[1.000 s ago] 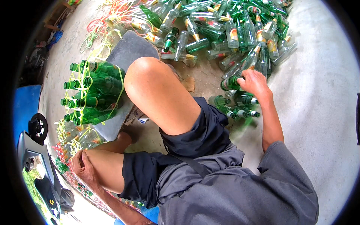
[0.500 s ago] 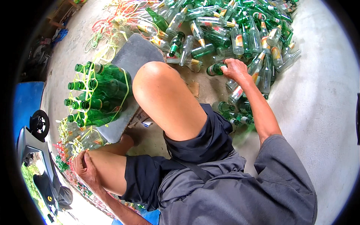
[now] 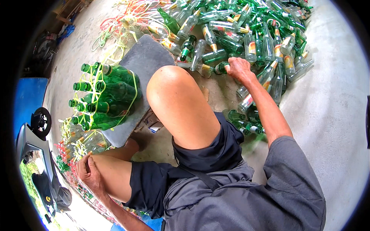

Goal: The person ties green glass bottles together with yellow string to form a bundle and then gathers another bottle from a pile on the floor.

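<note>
My right hand is closed round a green glass bottle at the near edge of a large heap of loose bottles. Only one end of that bottle shows past my fingers. My left hand rests on my left knee with thumb and fingers pinched together. A tiny orange spot shows at the fingertips, too small to name. In front of my left knee, a bundle of green bottles tied with yellow-green net string lies on a dark grey board, mouths facing left.
Several green bottles lie beside my right thigh. Red and yellow string is tangled at the far left of the heap. More netted clear bottles sit beyond my left knee. A scooter stands at the left.
My right hand, with the green bottle in it, has shifted slightly left and away from me against the heap. The view has swung a little; my left hand stays on the knee.
</note>
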Demonstrator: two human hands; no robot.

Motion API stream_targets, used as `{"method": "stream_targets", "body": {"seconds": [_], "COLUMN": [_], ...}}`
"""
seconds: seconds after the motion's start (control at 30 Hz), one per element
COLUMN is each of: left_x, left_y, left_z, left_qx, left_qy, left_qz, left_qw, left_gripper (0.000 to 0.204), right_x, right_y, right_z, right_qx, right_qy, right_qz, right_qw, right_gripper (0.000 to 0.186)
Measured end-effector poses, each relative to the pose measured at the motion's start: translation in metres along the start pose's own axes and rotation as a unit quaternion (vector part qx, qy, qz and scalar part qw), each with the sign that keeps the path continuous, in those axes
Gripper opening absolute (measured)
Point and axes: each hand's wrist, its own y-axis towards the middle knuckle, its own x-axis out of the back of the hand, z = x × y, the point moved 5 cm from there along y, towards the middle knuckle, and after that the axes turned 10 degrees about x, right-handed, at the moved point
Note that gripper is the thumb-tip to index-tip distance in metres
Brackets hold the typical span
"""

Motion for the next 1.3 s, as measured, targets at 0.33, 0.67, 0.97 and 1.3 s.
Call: {"method": "stream_targets", "body": {"seconds": [0.33, 0.67, 0.97, 1.3], "left_x": [0.002, 0.004, 0.003, 0.002], "left_y": [-0.001, -0.001, -0.002, -0.003], "left_z": [0.001, -0.008, 0.0, 0.008], "left_qx": [0.0, 0.002, 0.0, 0.016], "left_qy": [0.022, 0.024, 0.02, 0.019], "left_qz": [-0.003, 0.003, -0.005, 0.002], "left_qw": [1.0, 1.0, 1.0, 1.0], "left_gripper": [0.016, 0.016, 0.015, 0.017], "right_x": [-0.006, -0.007, -0.001, -0.008], "right_y": [0.009, 0.026, 0.027, 0.007], "right_z": [0.001, -0.012, -0.013, -0.038], "right_qx": [0.003, -0.004, -0.026, -0.002], "right_qy": [-0.007, 0.001, 0.033, 0.11], "right_qz": [-0.01, -0.006, -0.005, -0.071], "right_qw": [1.0, 1.0, 0.999, 0.991], "right_gripper": [0.036, 0.037, 0.045, 0.061]}}
